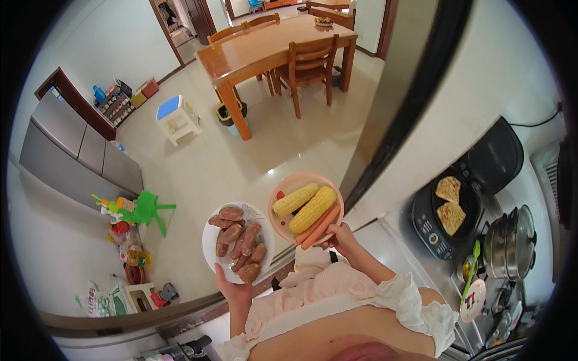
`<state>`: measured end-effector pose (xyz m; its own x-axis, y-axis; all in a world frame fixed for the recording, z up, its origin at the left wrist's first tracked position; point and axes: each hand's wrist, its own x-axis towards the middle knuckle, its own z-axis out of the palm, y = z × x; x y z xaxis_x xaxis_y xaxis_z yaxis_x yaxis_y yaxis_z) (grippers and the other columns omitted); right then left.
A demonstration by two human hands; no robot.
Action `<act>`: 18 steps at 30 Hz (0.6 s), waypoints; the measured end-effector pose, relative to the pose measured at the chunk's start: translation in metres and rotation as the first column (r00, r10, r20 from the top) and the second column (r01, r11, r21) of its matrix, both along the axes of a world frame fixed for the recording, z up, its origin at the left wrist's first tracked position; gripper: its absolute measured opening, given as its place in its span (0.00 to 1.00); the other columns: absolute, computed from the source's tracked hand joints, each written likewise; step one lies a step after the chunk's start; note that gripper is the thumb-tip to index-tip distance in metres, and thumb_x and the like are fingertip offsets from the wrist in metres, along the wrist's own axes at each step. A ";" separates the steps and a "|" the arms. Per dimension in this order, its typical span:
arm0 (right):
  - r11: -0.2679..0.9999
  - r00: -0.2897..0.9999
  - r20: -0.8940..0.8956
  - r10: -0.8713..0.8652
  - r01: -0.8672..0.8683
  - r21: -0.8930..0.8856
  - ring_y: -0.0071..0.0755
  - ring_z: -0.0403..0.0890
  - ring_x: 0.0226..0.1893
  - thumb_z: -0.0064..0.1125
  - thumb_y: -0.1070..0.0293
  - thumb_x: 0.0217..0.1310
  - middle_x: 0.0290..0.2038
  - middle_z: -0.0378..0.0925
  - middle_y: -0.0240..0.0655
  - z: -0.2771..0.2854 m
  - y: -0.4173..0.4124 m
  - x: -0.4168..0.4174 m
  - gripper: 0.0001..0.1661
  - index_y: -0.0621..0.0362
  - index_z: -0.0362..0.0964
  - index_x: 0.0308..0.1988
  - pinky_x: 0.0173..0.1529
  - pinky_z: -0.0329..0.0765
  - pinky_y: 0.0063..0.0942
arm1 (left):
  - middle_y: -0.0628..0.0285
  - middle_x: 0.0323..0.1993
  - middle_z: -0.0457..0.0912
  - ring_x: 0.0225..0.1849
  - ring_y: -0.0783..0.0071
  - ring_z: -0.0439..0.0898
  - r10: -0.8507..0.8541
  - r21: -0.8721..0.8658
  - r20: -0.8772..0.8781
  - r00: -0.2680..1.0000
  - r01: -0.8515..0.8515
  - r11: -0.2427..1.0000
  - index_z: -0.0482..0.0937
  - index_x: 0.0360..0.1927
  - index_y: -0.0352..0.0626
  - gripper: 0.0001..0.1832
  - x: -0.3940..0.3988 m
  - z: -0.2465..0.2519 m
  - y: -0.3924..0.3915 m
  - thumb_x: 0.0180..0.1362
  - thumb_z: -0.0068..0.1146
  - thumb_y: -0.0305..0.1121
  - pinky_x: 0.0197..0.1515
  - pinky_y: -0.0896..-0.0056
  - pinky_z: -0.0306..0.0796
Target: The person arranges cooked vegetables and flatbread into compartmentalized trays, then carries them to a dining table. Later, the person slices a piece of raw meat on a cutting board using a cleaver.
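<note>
My left hand point(233, 284) holds the near rim of a white plate point(210, 243), its thumb over the edge. Purple-skinned sweet potatoes point(249, 239) are piled on that plate. Close by on the right, my right hand point(339, 238) grips a pink-rimmed plate point(276, 221). It bears corn cobs point(314, 209) and orange sausages point(318, 227), with one sausage end jutting past the rim. Both plates are held up in front of my body, above the floor by a doorway track.
At right, an open electric griddle point(420, 225) holds two browned flatbreads point(451, 219) beside a stacked steamer pot point(496, 252). Ahead stand a wooden dining table point(262, 49), chairs point(311, 67), a white stool with a blue top point(178, 122) and a bin point(232, 119). A green child's chair point(146, 207) is at left.
</note>
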<state>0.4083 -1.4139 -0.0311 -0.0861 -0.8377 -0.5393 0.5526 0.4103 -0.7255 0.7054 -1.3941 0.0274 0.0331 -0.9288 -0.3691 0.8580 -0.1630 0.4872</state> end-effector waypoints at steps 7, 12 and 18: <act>0.996 0.997 0.009 -0.076 0.076 0.042 0.32 0.74 0.13 0.48 0.74 0.46 0.17 0.72 0.42 0.000 -0.082 -0.011 0.08 0.70 0.66 0.26 0.13 0.67 0.22 | 0.61 0.56 0.67 0.56 0.62 0.67 -0.067 -0.021 0.009 0.998 0.067 0.998 0.58 0.61 0.47 0.27 -0.006 0.006 -0.100 0.63 0.36 0.50 0.56 0.59 0.64; 0.993 0.993 -0.005 -0.116 0.116 -0.003 0.30 0.74 0.13 0.48 0.72 0.47 0.17 0.72 0.41 0.003 -0.131 -0.020 0.08 0.68 0.67 0.26 0.13 0.66 0.21 | 0.60 0.57 0.67 0.57 0.61 0.67 -0.108 -0.044 0.010 0.994 0.108 0.993 0.58 0.61 0.46 0.27 -0.017 0.003 -0.169 0.63 0.35 0.51 0.59 0.59 0.62; 0.970 0.970 -0.006 -0.243 0.244 0.022 0.30 0.73 0.12 0.48 0.72 0.48 0.17 0.72 0.40 -0.003 -0.179 -0.033 0.07 0.66 0.67 0.26 0.13 0.67 0.21 | 0.57 0.57 0.66 0.58 0.59 0.65 -0.229 -0.011 -0.060 0.972 0.229 0.973 0.58 0.61 0.45 0.28 -0.033 0.002 -0.254 0.63 0.34 0.51 0.61 0.58 0.60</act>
<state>0.3756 -1.5929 -0.0345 -0.2878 -0.7792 -0.5568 0.6356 0.2795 -0.7196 0.6724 -1.6478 0.0292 -0.2029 -0.9106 -0.3601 0.8257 -0.3568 0.4370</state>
